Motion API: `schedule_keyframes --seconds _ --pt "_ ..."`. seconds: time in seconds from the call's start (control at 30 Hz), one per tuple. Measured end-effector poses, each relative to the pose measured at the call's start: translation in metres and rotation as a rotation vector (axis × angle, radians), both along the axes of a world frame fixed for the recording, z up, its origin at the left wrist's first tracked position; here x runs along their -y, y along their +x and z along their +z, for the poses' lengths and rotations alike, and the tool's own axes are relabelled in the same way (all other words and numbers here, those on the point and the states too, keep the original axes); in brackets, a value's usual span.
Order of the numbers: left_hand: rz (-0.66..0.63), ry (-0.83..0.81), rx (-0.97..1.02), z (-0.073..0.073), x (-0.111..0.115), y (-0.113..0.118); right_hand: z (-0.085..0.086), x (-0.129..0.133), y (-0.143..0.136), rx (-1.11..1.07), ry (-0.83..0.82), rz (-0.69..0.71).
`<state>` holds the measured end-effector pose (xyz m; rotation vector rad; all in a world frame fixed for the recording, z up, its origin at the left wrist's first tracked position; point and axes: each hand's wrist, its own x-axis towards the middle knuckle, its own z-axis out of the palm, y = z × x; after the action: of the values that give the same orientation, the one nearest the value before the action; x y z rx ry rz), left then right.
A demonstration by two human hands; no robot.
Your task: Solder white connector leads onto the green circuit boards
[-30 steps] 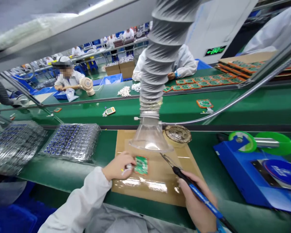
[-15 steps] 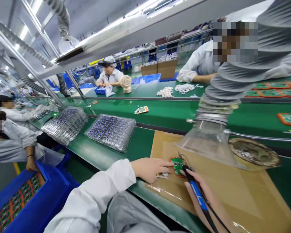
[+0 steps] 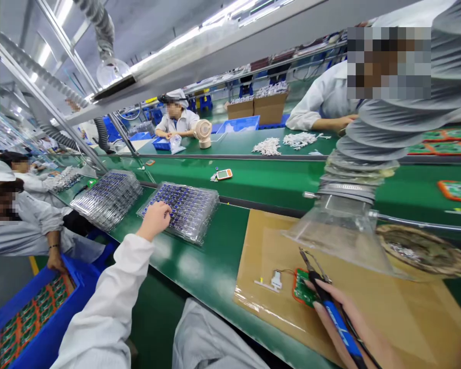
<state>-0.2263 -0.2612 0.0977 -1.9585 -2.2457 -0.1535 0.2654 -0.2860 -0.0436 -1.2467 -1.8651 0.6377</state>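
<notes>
My left hand (image 3: 156, 218) reaches over the clear plastic tray (image 3: 194, 228), which is full of small blue-and-silver parts. Its fingers are pinched together at the parts; what lies between them is hidden. In my right hand (image 3: 349, 320) is a soldering iron (image 3: 336, 315) with a blue and black handle, its tip pointing up and away from me. Under that hand, partly covered, a green circuit board (image 3: 302, 287) with an orange border lies on the brown mat (image 3: 261, 246). A small white connector piece (image 3: 276, 280) on a thin wire is beside the board.
A clear extraction hood (image 3: 338, 230) on a grey duct hangs over the mat, near a round dish (image 3: 418, 251) of residue. Another stack of filled trays (image 3: 107, 200) stands at left. A co-worker beside me handles a blue bin (image 3: 88, 277) of boards; others sit across the belt.
My left hand has left the circuit board and moved left to the plastic tray. The board and white piece now show more fully. My right hand still holds the soldering iron.
</notes>
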Motion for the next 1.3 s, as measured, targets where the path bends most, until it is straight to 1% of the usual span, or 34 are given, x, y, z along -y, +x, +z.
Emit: schedule_keyframes --seconds 0.03,0.1,0.17,0.23,0.3,0.37,0.43,0.47,0.53,0.6,0.63,0.7,0.8,0.83,0.87,0.9,0.93,0.97,1.03,1.07,1.13,1.23,1.3 --pt "0.018 -0.041 -0.035 0.001 -0.001 -0.010 -0.001 0.000 -0.001 0.012 0.004 0.004" --pt "0.008 -0.113 -0.072 0.002 -0.005 -0.019 -0.004 0.000 -0.002 0.044 -0.002 0.011" --pt "-0.016 -0.148 -0.073 0.003 -0.011 -0.021 -0.008 -0.001 -0.002 0.069 0.003 0.018" --pt "-0.037 -0.173 -0.059 0.007 -0.017 -0.022 -0.010 -0.001 0.000 0.084 0.047 0.031" --pt "-0.058 -0.201 -0.037 0.016 -0.022 -0.024 -0.009 0.000 0.002 0.098 0.084 0.053" --pt "-0.082 -0.217 -0.017 0.029 -0.023 -0.027 -0.008 0.003 0.001 0.104 0.098 0.060" --pt "-0.107 -0.169 0.046 0.042 -0.020 -0.022 -0.007 0.008 -0.001 0.103 0.099 0.041" --pt "-0.117 -0.120 0.110 0.046 -0.017 -0.015 -0.006 0.010 -0.003 0.104 0.094 0.025" --pt "-0.141 0.005 0.300 0.049 -0.010 0.008 -0.005 0.014 -0.007 0.109 0.067 -0.004" --pt "-0.171 0.115 0.528 0.040 -0.005 0.044 -0.003 0.016 -0.010 0.095 0.028 -0.017" --pt "-0.187 0.158 0.654 0.032 -0.003 0.065 -0.001 0.017 -0.012 0.094 -0.010 0.000" --pt "-0.213 0.227 0.958 0.009 0.001 0.112 0.002 0.017 -0.013 0.058 -0.059 -0.009" --pt "-0.246 0.286 1.522 -0.030 0.004 0.184 0.007 0.016 -0.014 -0.023 -0.108 -0.036" --pt "-0.240 0.296 1.673 -0.041 0.005 0.206 0.009 0.016 -0.014 -0.054 -0.128 -0.050" --pt "-0.220 0.275 1.780 -0.050 0.006 0.225 0.011 0.017 -0.014 -0.090 -0.149 -0.064" --pt "-0.196 0.198 1.832 -0.057 0.006 0.240 0.014 0.018 -0.014 -0.135 -0.168 -0.078" --pt "-0.179 0.075 1.831 -0.062 0.007 0.253 0.018 0.019 -0.015 -0.191 -0.185 -0.098" --pt "-0.176 -0.082 1.785 -0.065 0.008 0.263 0.022 0.021 -0.016 -0.255 -0.202 -0.120" --pt "-0.209 -0.363 1.631 -0.067 0.010 0.276 0.031 0.023 -0.019 -0.401 -0.230 -0.171" --pt "-0.234 -0.446 1.566 -0.066 0.011 0.279 0.036 0.024 -0.021 -0.471 -0.249 -0.192" --pt "-0.275 -0.503 1.495 -0.064 0.012 0.284 0.046 0.025 -0.027 -0.585 -0.299 -0.221" --pt "-0.320 -0.500 1.395 -0.060 0.013 0.288 0.058 0.024 -0.036 -0.712 -0.344 -0.249" --pt "-0.357 -0.507 1.314 -0.058 0.014 0.290 0.062 0.023 -0.041 -0.765 -0.346 -0.266"
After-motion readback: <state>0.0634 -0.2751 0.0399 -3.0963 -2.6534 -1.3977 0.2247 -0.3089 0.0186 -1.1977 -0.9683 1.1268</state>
